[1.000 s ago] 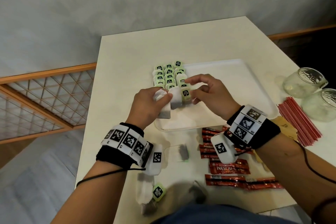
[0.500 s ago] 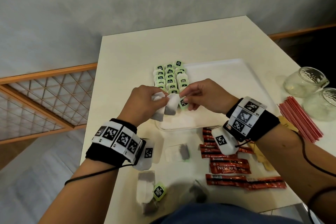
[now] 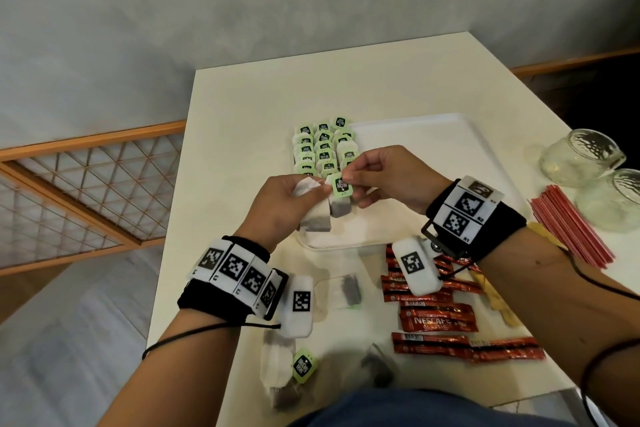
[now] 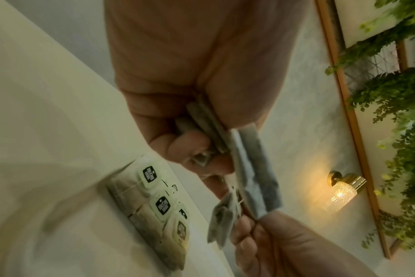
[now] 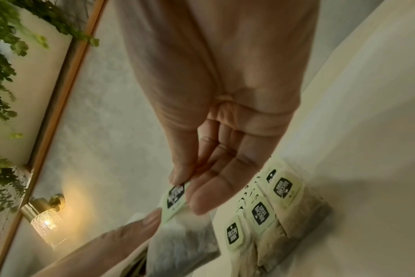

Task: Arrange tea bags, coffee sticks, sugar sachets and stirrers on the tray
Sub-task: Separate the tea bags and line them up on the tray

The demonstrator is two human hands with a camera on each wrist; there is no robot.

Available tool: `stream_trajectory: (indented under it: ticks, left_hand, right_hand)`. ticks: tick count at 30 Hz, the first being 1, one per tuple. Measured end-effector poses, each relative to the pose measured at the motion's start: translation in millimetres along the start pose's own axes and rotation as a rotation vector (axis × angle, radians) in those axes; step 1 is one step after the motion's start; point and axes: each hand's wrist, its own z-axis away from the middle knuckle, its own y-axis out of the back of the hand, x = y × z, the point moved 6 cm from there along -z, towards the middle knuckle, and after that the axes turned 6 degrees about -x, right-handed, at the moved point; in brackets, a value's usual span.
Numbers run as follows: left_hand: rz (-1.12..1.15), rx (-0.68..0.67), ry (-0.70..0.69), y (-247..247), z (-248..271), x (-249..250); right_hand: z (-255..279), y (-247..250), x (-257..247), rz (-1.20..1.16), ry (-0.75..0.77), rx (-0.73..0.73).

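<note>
Your left hand (image 3: 282, 206) is curled around a small bunch of tea bags (image 3: 317, 218), held up over the near left corner of the white tray (image 3: 446, 135). Your right hand (image 3: 388, 177) pinches the green paper tag (image 3: 341, 185) of one tea bag (image 3: 341, 208) between thumb and first finger (the other fingers are loosely bent), and that bag hangs just beside the bunch.

The tray sits in the middle of the table (image 3: 242, 107). In its far left corner lie rows of tea bags (image 3: 323, 147), packed close with their green tags up. The rest of the tray is bare.

Two glass jars (image 3: 585, 156) stand at the right edge of the table, and you can't tell what is in them. Red stirrers (image 3: 568, 222) lie beside them. Red coffee sticks (image 3: 436, 319) lie near the front edge, and more loose tea bags (image 3: 280, 371) lie at the front left.
</note>
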Motion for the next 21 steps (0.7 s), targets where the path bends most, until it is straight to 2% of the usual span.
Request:
stream_trajectory:
  ticks: [10, 13, 17, 21]
  left_hand:
    - [0.036, -0.024, -0.014, 1, -1, -4]
    - [0.002, -0.006, -0.012, 9, 0, -8]
    - [-0.048, 0.101, -0.019, 36, 5, -19]
    - [0.002, 0.146, 0.009, 44, 8, -27]
  right_hand:
    - [-2, -5, 0, 0.004, -0.02, -0.025]
    - [-2, -2, -2, 0.133, -0.008, -0.032]
    - [-1, 0, 14, 0.391, -0.091, -0.176]
    - [-10, 2, 27, 0.405, -0.14, -0.162]
